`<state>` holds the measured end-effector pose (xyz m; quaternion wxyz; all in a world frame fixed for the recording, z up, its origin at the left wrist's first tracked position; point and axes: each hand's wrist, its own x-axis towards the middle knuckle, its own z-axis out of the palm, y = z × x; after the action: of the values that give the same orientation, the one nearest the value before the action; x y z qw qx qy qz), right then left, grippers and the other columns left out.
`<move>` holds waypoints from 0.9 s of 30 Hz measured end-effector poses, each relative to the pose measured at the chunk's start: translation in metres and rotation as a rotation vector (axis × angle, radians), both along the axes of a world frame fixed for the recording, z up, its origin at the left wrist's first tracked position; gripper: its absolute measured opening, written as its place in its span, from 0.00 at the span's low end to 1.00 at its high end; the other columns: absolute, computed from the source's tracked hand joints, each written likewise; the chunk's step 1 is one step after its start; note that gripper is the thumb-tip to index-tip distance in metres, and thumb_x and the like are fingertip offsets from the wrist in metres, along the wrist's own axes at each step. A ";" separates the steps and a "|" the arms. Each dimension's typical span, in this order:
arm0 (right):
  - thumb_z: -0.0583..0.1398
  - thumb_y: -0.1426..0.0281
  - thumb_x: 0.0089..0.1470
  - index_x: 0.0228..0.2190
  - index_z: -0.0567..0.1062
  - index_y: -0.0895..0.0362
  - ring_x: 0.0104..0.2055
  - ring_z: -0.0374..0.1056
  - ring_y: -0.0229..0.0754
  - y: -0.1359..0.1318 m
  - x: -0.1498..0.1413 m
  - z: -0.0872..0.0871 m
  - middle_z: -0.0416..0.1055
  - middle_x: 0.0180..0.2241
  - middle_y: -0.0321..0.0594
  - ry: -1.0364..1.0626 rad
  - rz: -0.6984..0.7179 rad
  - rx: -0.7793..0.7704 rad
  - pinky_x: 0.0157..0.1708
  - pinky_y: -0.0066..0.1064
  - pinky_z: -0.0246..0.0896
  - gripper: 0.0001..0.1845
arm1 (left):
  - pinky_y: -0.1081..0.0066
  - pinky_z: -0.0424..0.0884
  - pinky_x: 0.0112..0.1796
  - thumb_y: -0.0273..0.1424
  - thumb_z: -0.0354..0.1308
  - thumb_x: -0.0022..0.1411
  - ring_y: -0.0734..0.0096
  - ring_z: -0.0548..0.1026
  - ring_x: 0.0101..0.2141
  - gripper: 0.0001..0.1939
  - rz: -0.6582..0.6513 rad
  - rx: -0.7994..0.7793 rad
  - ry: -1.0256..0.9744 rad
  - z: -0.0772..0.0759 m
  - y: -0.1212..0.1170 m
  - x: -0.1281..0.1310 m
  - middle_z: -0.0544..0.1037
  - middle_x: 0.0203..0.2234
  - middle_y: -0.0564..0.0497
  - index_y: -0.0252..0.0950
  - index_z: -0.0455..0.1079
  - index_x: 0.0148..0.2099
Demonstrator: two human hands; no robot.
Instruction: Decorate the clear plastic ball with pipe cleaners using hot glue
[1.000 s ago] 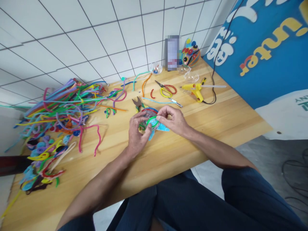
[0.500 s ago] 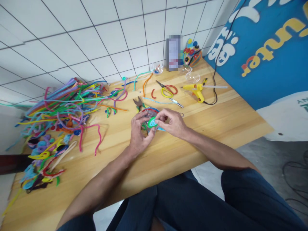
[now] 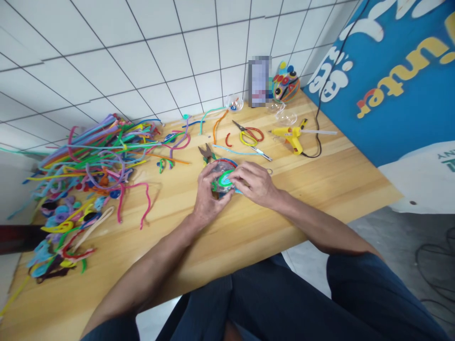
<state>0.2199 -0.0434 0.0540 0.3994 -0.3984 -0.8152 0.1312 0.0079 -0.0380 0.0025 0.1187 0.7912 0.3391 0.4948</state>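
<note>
Midway along the pale wooden table [image 3: 313, 180], the left hand [image 3: 208, 193] grasps a clear round plastic shell [image 3: 221, 167], already edged red and blue. The right hand [image 3: 256, 183] touches its green-and-light-blue oval coil [image 3: 225, 179], pinching or pressing, I cannot tell; attachment seems unfinished. Loose multicoloured fuzzy stems [image 3: 103, 142] lie at nine o'clock, the yellow glue gun [image 3: 292, 137] at two.

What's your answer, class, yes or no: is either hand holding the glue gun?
No: the glue gun lies on the table, apart from the left hand and right hand.

It's probably a craft workshop, given pipe cleaners [image 3: 87, 138], scissors [image 3: 244, 129], glue gun [image 3: 289, 134].
</note>
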 end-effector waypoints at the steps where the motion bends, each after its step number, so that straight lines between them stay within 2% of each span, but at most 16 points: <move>1: 0.58 0.69 0.72 0.39 0.79 0.50 0.43 0.73 0.48 0.000 0.000 0.000 0.78 0.38 0.42 -0.009 0.000 -0.007 0.48 0.41 0.68 0.10 | 0.42 0.74 0.65 0.41 0.73 0.68 0.46 0.72 0.68 0.32 0.001 -0.005 0.006 0.000 0.000 0.000 0.71 0.66 0.37 0.43 0.62 0.66; 5: 0.58 0.67 0.73 0.39 0.76 0.50 0.41 0.71 0.47 0.002 0.002 0.003 0.77 0.38 0.41 0.055 -0.006 -0.057 0.45 0.40 0.67 0.08 | 0.43 0.74 0.64 0.41 0.72 0.68 0.46 0.73 0.68 0.32 0.015 -0.008 0.000 -0.002 0.000 -0.001 0.71 0.66 0.38 0.43 0.62 0.66; 8: 0.60 0.68 0.70 0.38 0.75 0.51 0.38 0.70 0.45 0.002 0.011 0.012 0.75 0.36 0.39 0.091 0.003 -0.141 0.41 0.37 0.66 0.05 | 0.44 0.75 0.63 0.40 0.73 0.67 0.47 0.74 0.66 0.32 0.044 -0.017 -0.041 -0.002 0.000 -0.002 0.71 0.65 0.37 0.42 0.63 0.66; 13: 0.62 0.77 0.61 0.34 0.76 0.52 0.33 0.69 0.39 -0.006 0.028 0.033 0.76 0.31 0.33 -0.124 0.148 -0.379 0.36 0.31 0.60 0.08 | 0.46 0.76 0.62 0.38 0.74 0.67 0.47 0.74 0.65 0.32 0.070 -0.027 -0.073 -0.001 0.000 -0.002 0.72 0.64 0.36 0.40 0.63 0.66; 15: 0.63 0.78 0.60 0.34 0.77 0.52 0.33 0.70 0.39 -0.011 0.031 0.035 0.77 0.31 0.33 -0.150 0.136 -0.385 0.36 0.31 0.59 0.08 | 0.46 0.76 0.62 0.38 0.74 0.67 0.48 0.74 0.65 0.32 0.057 -0.016 -0.064 -0.001 0.000 -0.001 0.72 0.64 0.37 0.40 0.63 0.66; 18: 0.63 0.76 0.60 0.35 0.79 0.52 0.33 0.73 0.39 -0.018 0.035 0.029 0.79 0.32 0.34 -0.088 0.085 -0.392 0.36 0.30 0.61 0.07 | 0.45 0.76 0.62 0.38 0.73 0.67 0.47 0.74 0.65 0.32 0.053 -0.011 -0.049 -0.001 0.000 -0.001 0.72 0.64 0.37 0.41 0.62 0.66; 20: 0.62 0.73 0.61 0.35 0.80 0.52 0.31 0.72 0.39 -0.021 0.042 0.021 0.80 0.31 0.34 -0.014 0.016 -0.422 0.34 0.30 0.62 0.05 | 0.44 0.75 0.62 0.36 0.73 0.66 0.46 0.73 0.66 0.33 0.044 -0.016 -0.038 0.000 0.000 -0.001 0.71 0.65 0.36 0.41 0.61 0.67; 22: 0.63 0.69 0.62 0.34 0.80 0.52 0.30 0.71 0.39 -0.022 0.055 0.011 0.80 0.30 0.34 0.062 -0.121 -0.449 0.33 0.31 0.63 0.05 | 0.43 0.75 0.63 0.34 0.72 0.65 0.45 0.72 0.67 0.35 0.025 -0.015 -0.034 0.000 0.001 -0.001 0.70 0.66 0.35 0.41 0.61 0.68; 25: 0.64 0.62 0.60 0.35 0.78 0.52 0.33 0.73 0.43 -0.015 0.084 -0.008 0.79 0.32 0.37 0.166 -0.430 -0.443 0.36 0.35 0.67 0.07 | 0.44 0.75 0.63 0.33 0.71 0.64 0.45 0.72 0.66 0.39 0.024 0.000 -0.033 0.000 0.001 -0.001 0.70 0.65 0.36 0.41 0.58 0.71; 27: 0.65 0.59 0.56 0.40 0.77 0.52 0.38 0.74 0.46 -0.006 0.106 -0.021 0.80 0.39 0.41 0.215 -0.645 -0.378 0.42 0.40 0.71 0.13 | 0.43 0.75 0.64 0.33 0.72 0.64 0.45 0.73 0.65 0.40 0.048 -0.006 -0.008 0.000 0.001 -0.001 0.70 0.64 0.37 0.42 0.58 0.73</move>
<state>0.3257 -0.0492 0.0332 0.4227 -0.6850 -0.5630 0.1876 0.0072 -0.0371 0.0022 0.1105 0.7805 0.3592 0.4996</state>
